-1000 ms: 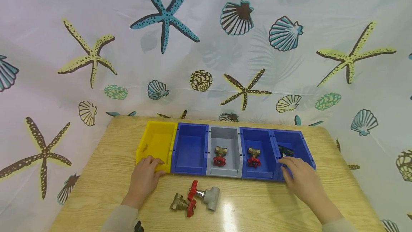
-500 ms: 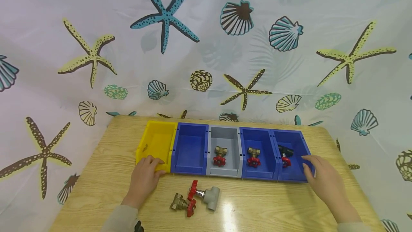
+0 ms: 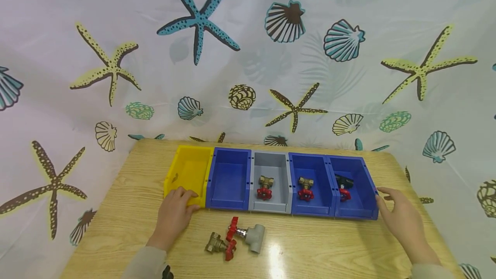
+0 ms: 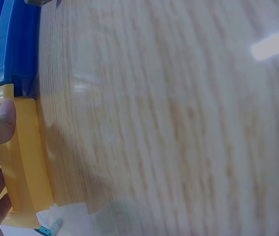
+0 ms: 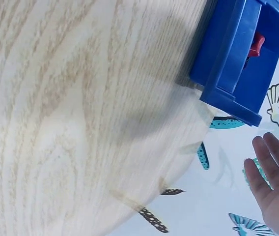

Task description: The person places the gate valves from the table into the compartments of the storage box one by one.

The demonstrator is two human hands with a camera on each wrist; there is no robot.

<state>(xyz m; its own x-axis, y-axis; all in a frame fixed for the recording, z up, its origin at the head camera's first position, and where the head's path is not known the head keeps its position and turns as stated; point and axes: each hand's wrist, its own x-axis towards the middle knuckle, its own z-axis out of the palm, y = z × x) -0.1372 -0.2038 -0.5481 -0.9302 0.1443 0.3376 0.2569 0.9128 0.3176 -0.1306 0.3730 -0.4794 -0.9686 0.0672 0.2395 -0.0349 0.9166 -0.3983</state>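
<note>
My left hand (image 3: 175, 212) holds the front left of a yellow bin (image 3: 190, 169); in the left wrist view its thumb lies over the front lip and the fingers curl at the bin's other end. At the row's right end, my right hand (image 3: 401, 216) is beside the outer wall of a blue bin (image 3: 358, 206). Its fingers are spread and relaxed in the right wrist view, holding nothing. Inside that bin lies a black valve (image 3: 343, 182) with a red handle. Brass valves with red handwheels lie in the grey bin (image 3: 271, 206) and the neighbouring blue bin (image 3: 313, 208).
Another blue bin (image 3: 229, 184) stands between the yellow and grey ones. On the wooden table (image 3: 310, 249) before the row lie a brass valve (image 3: 221, 244) and a grey plastic valve (image 3: 253, 238) with red handles. A patterned curtain (image 3: 248, 63) hangs behind.
My right hand has moved right, from the front left of the end blue bin, across its front, to its outer right side. The left hand and the bins have stayed put.
</note>
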